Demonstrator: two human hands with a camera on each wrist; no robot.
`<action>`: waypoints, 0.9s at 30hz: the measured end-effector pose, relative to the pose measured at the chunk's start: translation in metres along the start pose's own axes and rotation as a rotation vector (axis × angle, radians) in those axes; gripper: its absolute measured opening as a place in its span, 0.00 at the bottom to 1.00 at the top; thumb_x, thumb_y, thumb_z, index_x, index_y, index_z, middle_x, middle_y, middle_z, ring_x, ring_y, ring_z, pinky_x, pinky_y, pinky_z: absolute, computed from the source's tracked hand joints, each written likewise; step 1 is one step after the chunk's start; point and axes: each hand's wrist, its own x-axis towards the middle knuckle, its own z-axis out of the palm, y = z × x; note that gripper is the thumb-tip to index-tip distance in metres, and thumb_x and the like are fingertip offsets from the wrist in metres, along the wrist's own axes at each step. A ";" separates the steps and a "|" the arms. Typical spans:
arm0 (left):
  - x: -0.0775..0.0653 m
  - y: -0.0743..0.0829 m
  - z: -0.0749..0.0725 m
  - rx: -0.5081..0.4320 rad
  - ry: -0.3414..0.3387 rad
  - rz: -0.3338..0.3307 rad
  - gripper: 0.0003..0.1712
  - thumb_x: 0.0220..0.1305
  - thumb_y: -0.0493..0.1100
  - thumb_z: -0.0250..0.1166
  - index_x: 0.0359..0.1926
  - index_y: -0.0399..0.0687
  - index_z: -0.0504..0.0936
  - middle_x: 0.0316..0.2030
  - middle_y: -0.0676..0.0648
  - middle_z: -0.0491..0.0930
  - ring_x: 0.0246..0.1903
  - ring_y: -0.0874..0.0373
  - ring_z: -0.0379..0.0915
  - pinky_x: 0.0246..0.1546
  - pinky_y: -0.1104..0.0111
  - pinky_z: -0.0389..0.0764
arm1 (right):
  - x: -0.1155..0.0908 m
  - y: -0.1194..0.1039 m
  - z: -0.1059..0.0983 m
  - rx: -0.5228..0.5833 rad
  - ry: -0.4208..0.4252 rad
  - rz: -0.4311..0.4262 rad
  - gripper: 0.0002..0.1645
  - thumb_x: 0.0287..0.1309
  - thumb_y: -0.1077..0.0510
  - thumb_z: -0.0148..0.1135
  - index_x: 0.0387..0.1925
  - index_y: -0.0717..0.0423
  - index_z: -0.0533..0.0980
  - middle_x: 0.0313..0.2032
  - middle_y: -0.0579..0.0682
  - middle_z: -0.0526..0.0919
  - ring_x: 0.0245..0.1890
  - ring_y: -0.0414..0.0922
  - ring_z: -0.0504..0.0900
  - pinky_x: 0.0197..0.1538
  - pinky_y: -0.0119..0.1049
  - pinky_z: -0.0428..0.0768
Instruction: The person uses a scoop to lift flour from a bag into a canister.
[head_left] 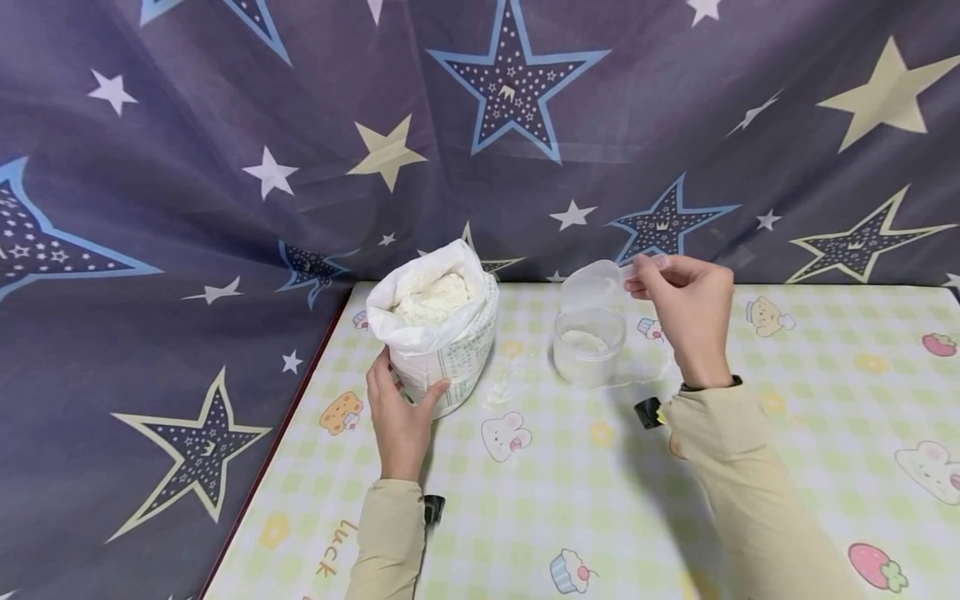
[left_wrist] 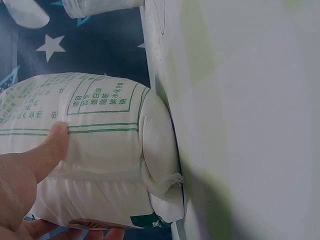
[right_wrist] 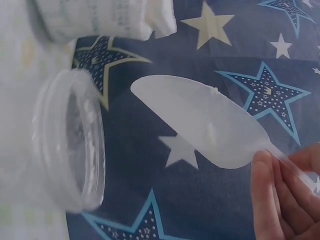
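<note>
My left hand (head_left: pixel 401 417) grips the lower side of an open white flour bag (head_left: pixel 457 367), thumb on the printed front, fingers round the other side. White flour (head_left: pixel 435 302) shows at the bag's rolled-back mouth. In my right hand (head_left: pixel 693 308) the fingers pinch the handle of a translucent plastic scoop (right_wrist: pixel 200 120). Above a clear round jar (head_left: pixel 590 350) hangs the scoop, tilted, with only a little white residue in its bowl. Some white powder lies inside the jar, which stands upright and lidless to the right of the bag.
A checked tablecloth (head_left: pixel 525 500) with cartoon prints covers the table. White powder is spilled on it between bag and jar. Right behind the table's back edge hangs a dark star-patterned curtain (head_left: pixel 315 108), which also runs down the left side.
</note>
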 end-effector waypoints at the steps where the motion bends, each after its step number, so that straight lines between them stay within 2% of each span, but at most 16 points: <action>1: 0.000 0.000 -0.001 0.001 0.000 0.001 0.56 0.52 0.48 0.78 0.75 0.47 0.56 0.68 0.42 0.62 0.63 0.48 0.65 0.63 0.56 0.76 | 0.000 -0.001 0.003 0.032 0.002 0.010 0.14 0.60 0.61 0.67 0.27 0.71 0.83 0.21 0.46 0.87 0.23 0.39 0.87 0.34 0.30 0.88; 8: 0.001 0.001 -0.003 -0.005 0.004 0.005 0.56 0.51 0.45 0.79 0.75 0.45 0.56 0.68 0.41 0.62 0.63 0.47 0.65 0.64 0.55 0.75 | 0.002 0.002 0.026 0.179 0.009 0.052 0.10 0.58 0.66 0.66 0.27 0.72 0.82 0.22 0.49 0.87 0.22 0.41 0.87 0.33 0.32 0.88; 18: 0.000 0.003 0.001 -0.008 -0.003 -0.013 0.56 0.51 0.45 0.79 0.75 0.46 0.56 0.68 0.41 0.62 0.61 0.47 0.67 0.63 0.55 0.75 | 0.003 -0.003 0.044 0.169 -0.032 0.040 0.12 0.60 0.64 0.66 0.32 0.75 0.83 0.23 0.46 0.87 0.23 0.40 0.87 0.35 0.33 0.89; 27: -0.001 0.004 0.001 -0.010 0.002 -0.009 0.55 0.52 0.46 0.78 0.75 0.46 0.56 0.67 0.41 0.62 0.62 0.48 0.66 0.64 0.56 0.75 | -0.001 -0.002 0.060 0.190 -0.043 0.009 0.13 0.61 0.63 0.67 0.30 0.75 0.82 0.22 0.48 0.86 0.23 0.40 0.87 0.35 0.33 0.89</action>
